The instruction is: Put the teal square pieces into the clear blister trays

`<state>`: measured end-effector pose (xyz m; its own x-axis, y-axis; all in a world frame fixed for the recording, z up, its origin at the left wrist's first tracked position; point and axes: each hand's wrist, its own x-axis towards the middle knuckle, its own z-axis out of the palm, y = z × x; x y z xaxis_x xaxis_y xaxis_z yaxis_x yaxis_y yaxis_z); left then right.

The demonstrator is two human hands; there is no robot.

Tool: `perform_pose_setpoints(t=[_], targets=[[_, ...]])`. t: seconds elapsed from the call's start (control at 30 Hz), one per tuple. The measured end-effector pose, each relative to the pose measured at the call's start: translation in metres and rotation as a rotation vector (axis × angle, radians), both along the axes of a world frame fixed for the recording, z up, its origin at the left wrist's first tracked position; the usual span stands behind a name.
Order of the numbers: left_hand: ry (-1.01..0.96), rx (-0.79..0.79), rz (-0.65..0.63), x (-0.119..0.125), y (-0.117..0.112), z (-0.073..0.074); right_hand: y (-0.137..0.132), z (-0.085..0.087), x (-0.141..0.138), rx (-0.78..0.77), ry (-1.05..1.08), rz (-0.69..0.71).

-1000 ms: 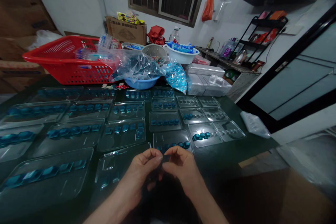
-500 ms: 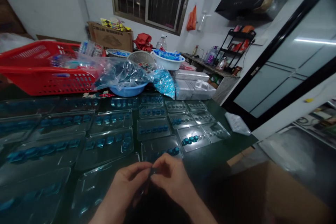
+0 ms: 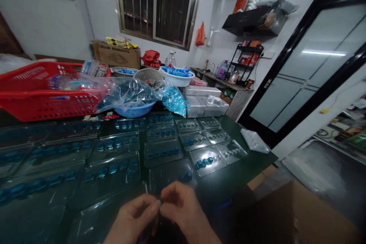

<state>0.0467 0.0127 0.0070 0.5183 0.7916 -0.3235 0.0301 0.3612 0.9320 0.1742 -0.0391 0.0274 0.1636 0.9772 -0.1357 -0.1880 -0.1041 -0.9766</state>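
Note:
My left hand (image 3: 139, 215) and my right hand (image 3: 181, 207) come together at the bottom middle, fingertips almost touching. Each is curled in a pinch. Whatever sits between the fingertips is too small and blurred to make out. Just beyond my hands lies a clear plastic tray (image 3: 162, 171) with blue pieces in it, partly covered by my fingers. To its right, another clear tray (image 3: 217, 166) holds a short row of shiny blue pieces (image 3: 204, 162). Several more such trays spread to the left, including one tray (image 3: 100, 188) with a row of blue pieces (image 3: 113, 169).
At the back stand a red basket (image 3: 63, 106), a blue basin (image 3: 134, 111) under clear plastic film, a bag of small blue pieces (image 3: 174, 101) and a white bowl (image 3: 177, 80). Stacked clear trays (image 3: 200, 106) sit beside them. A cardboard box (image 3: 320, 213) is at lower right.
The view has tilted up, so the table things sit lower in the picture. My hands remain close together, with their fingertips slightly shifted.

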Motion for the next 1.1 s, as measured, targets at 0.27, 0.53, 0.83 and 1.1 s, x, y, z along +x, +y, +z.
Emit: perform_pose_setpoints(t=[0.27, 0.53, 0.83, 1.1], targets=[[-0.18, -0.212, -0.057, 0.003, 0.0, 0.001, 0.006, -0.031, -0.006, 0.19, -0.003, -0.115], [-0.223, -0.3, -0.087, 0.001, 0.001, 0.008, 0.008, -0.035, -0.017, 0.123, -0.063, -0.111], [-0.117, -0.34, -0.068, -0.002, 0.009, -0.011, 0.002, -0.012, -0.008, 0.191, -0.577, -0.004], [-0.155, -0.398, -0.069, -0.005, 0.015, 0.011, 0.019, 0.001, 0.036, 0.194, -0.856, -0.078]])
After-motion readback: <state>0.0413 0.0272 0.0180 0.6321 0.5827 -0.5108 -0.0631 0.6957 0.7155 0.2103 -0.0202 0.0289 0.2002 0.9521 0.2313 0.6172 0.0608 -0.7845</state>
